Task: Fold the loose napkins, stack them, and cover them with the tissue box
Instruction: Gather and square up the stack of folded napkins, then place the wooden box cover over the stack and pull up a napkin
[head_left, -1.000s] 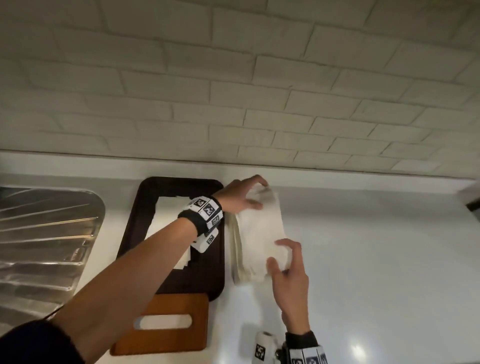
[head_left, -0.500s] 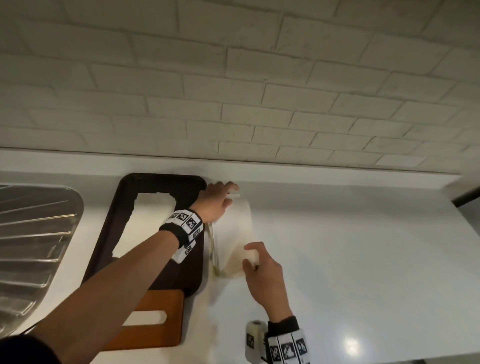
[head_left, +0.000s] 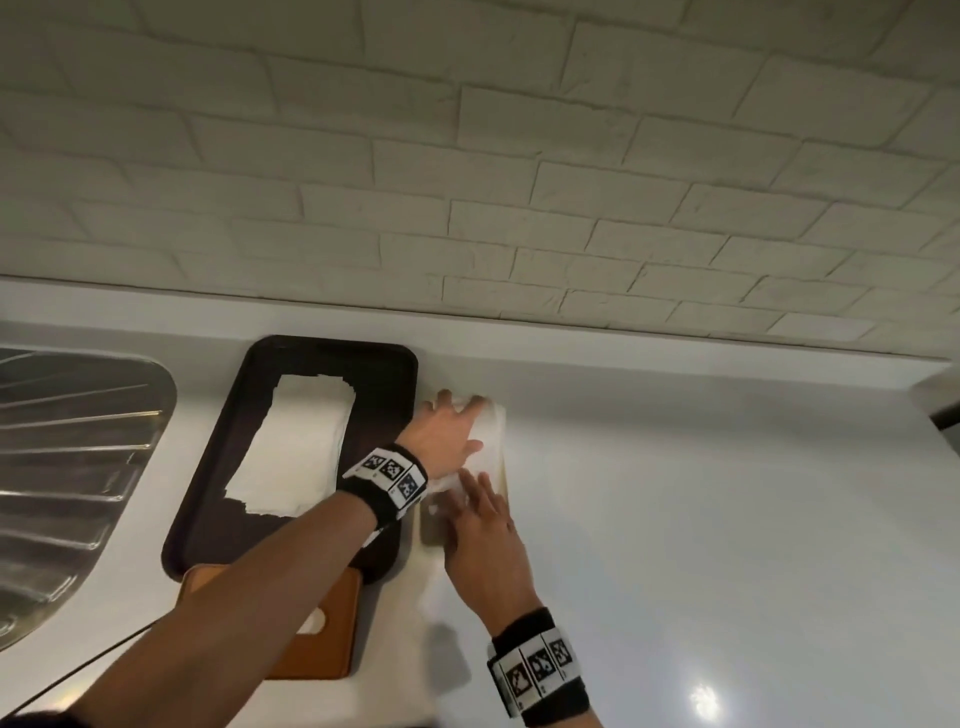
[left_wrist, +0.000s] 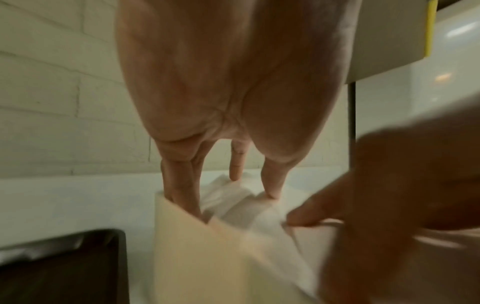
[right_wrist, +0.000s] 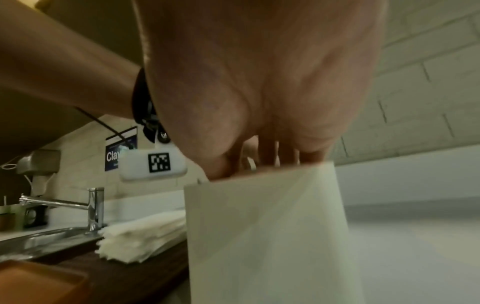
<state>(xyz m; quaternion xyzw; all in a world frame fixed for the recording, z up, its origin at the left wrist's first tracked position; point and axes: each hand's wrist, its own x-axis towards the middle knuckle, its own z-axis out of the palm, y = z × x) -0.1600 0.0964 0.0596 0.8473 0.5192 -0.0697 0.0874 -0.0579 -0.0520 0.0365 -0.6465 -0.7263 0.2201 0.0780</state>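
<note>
Far to the left of my fingers the ribbed steel draining board (head_left: 67, 467) runs into the sink. Between it and my left hand (head_left: 441, 441) lies the dark tray (head_left: 208, 493), a rounded rectangle with a low rim, and on it the stack of folded napkins (head_left: 296, 452); in the right wrist view that stack (right_wrist: 140, 236) shows many thin, soft layers with slightly ragged edges. I judge it was put there so the tray keeps the pile together. Nearer to me, touching the tray's near end, the tissue box (head_left: 317, 639) waits: smooth, orange-brown, with a slot in its top, not yet over the stack.

Just right of the tray, on the white glossy surface (head_left: 727, 519), lies the napkin (head_left: 493, 441) I am folding. My left hand lies on its far end, fingers (left_wrist: 270, 185) straight and spread, pressing the paper down and gripping nothing, I think to pin that end while the fold is made. My right hand (head_left: 483, 525) lies on the near end, fingers flat and released, also pressing. The napkin (right_wrist: 262, 236) is thin, matte paper, pale and creased, and one part stands up like a flap in both wrist views, so the fold looks unfinished.
</note>
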